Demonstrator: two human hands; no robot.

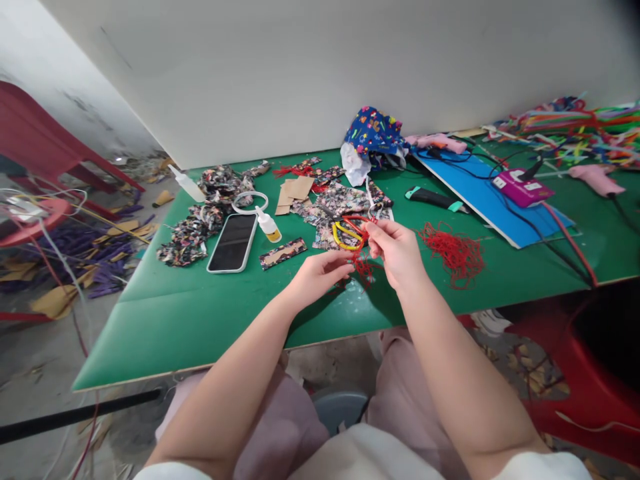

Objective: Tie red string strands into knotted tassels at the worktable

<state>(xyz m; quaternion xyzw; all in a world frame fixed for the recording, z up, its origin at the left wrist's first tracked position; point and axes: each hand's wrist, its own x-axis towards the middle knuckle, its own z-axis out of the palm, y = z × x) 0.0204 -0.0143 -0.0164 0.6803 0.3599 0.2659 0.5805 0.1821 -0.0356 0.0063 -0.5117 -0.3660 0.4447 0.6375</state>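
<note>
My left hand [325, 272] is closed at the near side of some red strings [363, 267], its fingertips pinching their edge. Slightly higher and to the right, my right hand [393, 248] pinches red string too. Just beyond my fingers lie scissors with yellow and red handles [346, 237], resting on patterned fabric [327, 207]. A separate heap of red strings [453, 255] lies right of my right hand. To the left are a small glue bottle [269, 225], a fabric-edged strip [283, 254] and a phone [233, 243].
The green table [165, 327] also bears a cutter knife [435, 199], a blue board [480, 190], a purple power box [523, 187], pink glue guns [597, 179] and patterned cloth [375, 131]. A wall panel stands behind; a red chair [590, 373] is at right.
</note>
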